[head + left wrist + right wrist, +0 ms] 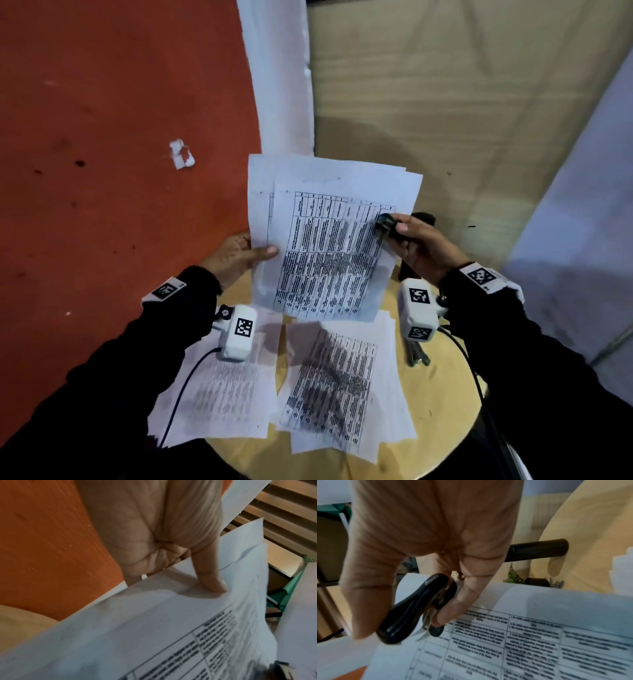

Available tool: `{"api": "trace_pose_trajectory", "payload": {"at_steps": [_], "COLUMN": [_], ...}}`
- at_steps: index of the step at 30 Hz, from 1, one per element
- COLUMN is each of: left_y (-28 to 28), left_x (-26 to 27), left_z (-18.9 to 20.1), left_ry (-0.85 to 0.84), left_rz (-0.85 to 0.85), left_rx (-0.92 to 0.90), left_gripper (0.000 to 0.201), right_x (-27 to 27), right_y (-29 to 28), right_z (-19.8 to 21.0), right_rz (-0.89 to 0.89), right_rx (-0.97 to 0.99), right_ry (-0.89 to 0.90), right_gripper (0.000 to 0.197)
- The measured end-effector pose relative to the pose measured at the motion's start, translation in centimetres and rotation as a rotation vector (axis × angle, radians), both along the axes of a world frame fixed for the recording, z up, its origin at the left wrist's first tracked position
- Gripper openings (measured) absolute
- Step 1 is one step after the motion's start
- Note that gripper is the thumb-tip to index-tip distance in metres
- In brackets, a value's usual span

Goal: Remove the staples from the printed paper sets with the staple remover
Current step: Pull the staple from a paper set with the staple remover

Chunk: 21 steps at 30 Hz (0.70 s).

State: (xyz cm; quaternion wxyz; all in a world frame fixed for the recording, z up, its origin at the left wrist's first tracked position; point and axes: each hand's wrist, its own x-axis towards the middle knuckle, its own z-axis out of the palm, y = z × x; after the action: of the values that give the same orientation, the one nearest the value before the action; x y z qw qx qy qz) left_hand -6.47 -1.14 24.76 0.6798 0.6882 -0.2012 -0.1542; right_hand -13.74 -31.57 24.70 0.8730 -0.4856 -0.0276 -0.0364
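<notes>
Left hand: the left hand [239, 257] pinches the left edge of the held paper set [329, 246], thumb on top of the printed face and the other fingers behind the sheets; in the left wrist view the thumb [212, 580] presses the white margin.
Right hand: the right hand [421, 246] grips the black staple remover [385, 222], its fingers curled round both black handles.
Staple remover: its metal claws sit at the right edge of the held paper set, touching or just above the printed table; the right wrist view is blurred, so whether they bite a staple cannot be told.
Held paper set: lifted off the tabletop [442, 394], between the two hands, tilted, its printed table facing up.
Other paper sets: two more lie flat on the round wooden tabletop, one under the left wrist [212, 394], one in the middle [342, 387], overlapping at their edges.
Floor: red on the left, with a crumpled white scrap [181, 154] lying on it.
</notes>
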Motion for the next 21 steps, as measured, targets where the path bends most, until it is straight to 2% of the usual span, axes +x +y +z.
{"api": "trace_pose_trajectory", "payload": {"at_steps": [2, 5, 6, 9, 12, 16, 18, 19, 21], "left_y": [0.1, -1.2, -1.9, -3.6, -4.4, -5.2, -5.4, -5.4, -5.6], "left_x": [-0.3, -1.8, -2.4, -3.0, -2.8, -3.0, -3.2, -3.4, -3.9], "left_z": [0.7, 3.3, 4.4, 7.2, 9.2, 9.8, 9.9, 9.8, 9.9], "left_ry": [-0.012, -0.121, -0.172, -0.294, -0.436, -0.333, -0.300, -0.290, -0.275], "left_rz": [0.101, 0.212, 0.253, 0.364, 0.482, 0.341, 0.308, 0.293, 0.290], "left_rx": [0.023, -0.050, -0.087, -0.211, -0.108, -0.062, -0.034, -0.044, -0.073], "left_gripper": [0.058, 0.015, 0.013, 0.034, 0.059, 0.069, 0.090, 0.093, 0.078], "right_x": [-0.2, -0.8, -1.0, -1.7, -2.3, -3.1, -3.5, -3.6, -3.7], "right_y": [0.3, 0.4, 0.3, 0.1, -0.1, -0.8, -0.8, -0.7, -0.2], "right_z": [0.5, 1.0, 1.1, 1.4, 1.7, 2.4, 2.8, 3.1, 3.4], "right_rz": [-0.004, -0.015, -0.017, -0.017, -0.033, -0.061, -0.076, -0.092, -0.205], "right_rx": [-0.014, -0.012, -0.007, -0.035, -0.080, -0.050, -0.064, -0.070, -0.039], "right_ry": [-0.039, -0.083, -0.099, -0.126, -0.133, -0.131, -0.136, -0.143, -0.132], "right_gripper": [0.088, 0.084, 0.077, 0.062, 0.061, 0.072, 0.077, 0.073, 0.048]}}
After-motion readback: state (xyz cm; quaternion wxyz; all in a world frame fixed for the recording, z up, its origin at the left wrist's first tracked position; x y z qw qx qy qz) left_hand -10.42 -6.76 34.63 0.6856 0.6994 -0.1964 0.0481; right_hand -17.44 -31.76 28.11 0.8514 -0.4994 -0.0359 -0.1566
